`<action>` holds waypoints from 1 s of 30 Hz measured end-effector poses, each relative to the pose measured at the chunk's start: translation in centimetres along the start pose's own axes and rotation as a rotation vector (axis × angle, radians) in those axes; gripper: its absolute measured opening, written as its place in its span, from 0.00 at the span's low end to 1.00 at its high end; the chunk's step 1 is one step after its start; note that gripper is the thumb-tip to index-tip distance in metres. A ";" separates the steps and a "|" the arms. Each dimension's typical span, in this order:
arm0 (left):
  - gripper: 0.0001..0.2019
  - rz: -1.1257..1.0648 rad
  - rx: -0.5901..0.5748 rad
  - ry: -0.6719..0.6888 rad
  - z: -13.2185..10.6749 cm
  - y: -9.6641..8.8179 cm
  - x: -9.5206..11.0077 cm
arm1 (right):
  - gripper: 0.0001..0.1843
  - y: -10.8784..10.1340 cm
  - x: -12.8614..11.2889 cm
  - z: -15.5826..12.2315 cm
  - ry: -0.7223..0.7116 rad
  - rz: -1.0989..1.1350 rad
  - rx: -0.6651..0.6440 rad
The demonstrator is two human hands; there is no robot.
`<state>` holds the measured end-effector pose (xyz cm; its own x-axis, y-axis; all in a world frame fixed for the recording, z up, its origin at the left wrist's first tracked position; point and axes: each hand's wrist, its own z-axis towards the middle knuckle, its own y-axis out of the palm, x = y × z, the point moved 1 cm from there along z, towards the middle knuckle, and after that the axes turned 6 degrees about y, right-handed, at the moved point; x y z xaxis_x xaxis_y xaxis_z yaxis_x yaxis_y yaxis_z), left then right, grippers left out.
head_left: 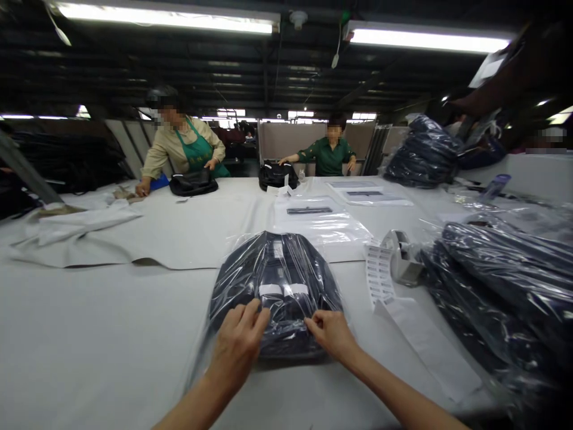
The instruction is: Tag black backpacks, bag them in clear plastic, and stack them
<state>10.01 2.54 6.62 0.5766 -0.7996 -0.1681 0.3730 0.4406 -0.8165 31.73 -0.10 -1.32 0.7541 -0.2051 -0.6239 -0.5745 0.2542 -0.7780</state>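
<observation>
A dark folded garment in a clear plastic bag (275, 278) lies on the white table (102, 322) right in front of me, with strips of white tape across its near flap. My left hand (237, 343) rests on the bag's near edge, fingers curled and pressing the plastic down. My right hand (331, 334) pinches the plastic at the bag's near right edge beside the tape.
A tape dispenser (403, 254) and a strip of labels (380, 275) sit to the right. Bagged dark garments (501, 280) pile at the right edge. Empty clear bags (322, 224) lie beyond. Two people work with dark garments (193, 182) at the far side.
</observation>
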 end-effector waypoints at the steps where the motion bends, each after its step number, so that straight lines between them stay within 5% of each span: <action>1: 0.16 -0.059 0.150 0.100 -0.2 -0.6 1.3 | 0.17 0.0 -0.1 0.0 0.004 0.003 0.011; 3: 0.15 -0.168 0.251 0.299 -0.6 -0.5 3.6 | 0.17 -0.2 -0.2 -0.2 0.021 0.029 0.010; 5: 0.17 -0.184 0.107 0.392 -0.6 1.4 4.9 | 0.16 -0.2 -0.4 -0.2 0.041 0.072 -0.018; 7: 0.22 -0.150 -0.084 0.362 -0.7 4.5 4.6 | 0.16 0.0 -0.5 -0.1 0.059 0.111 -0.050; 10: 0.26 -0.187 -0.214 0.291 -1.0 8.7 2.9 | 0.19 -0.3 -0.3 0.9 0.111 0.186 -0.128; 12: 0.26 -0.232 -0.262 0.246 -1.3 9.9 2.1 | 0.22 -1.6 0.2 1.8 0.157 0.253 -0.191; 15: 0.25 -0.249 -0.273 0.214 -1.4 9.7 1.9 | 0.26 -5.4 1.6 1.6 0.198 0.331 -0.192; 18: 0.25 -0.229 -0.276 0.221 -1.5 9.3 2.2 | 0.27 -8.6 3.5 -1.5 0.012 0.349 -0.120; 21: 0.24 -0.238 -0.262 0.213 -1.7 9.4 2.3 | 0.42 -8.3 5.3 -5.2 -0.291 0.124 -0.012; 23: 0.24 -0.247 -0.257 0.210 -1.7 9.6 2.3 | 0.25 -7.2 6.1 -6.3 -0.369 0.025 0.088; 25: 0.24 -0.257 -0.255 0.209 -1.7 9.7 2.1 | 0.07 -6.7 6.3 -6.1 -0.351 0.068 0.122; 30: 0.23 -0.260 -0.250 0.225 -1.4 9.7 2.0 | 0.16 -7.7 5.9 -3.3 -0.038 0.316 -0.082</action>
<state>13.77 4.68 -2.44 0.3030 -0.9524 -0.0325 0.2811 0.1219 -0.9519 39.54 -6.42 0.70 0.5445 -0.0925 -0.8337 -0.8047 0.2227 -0.5503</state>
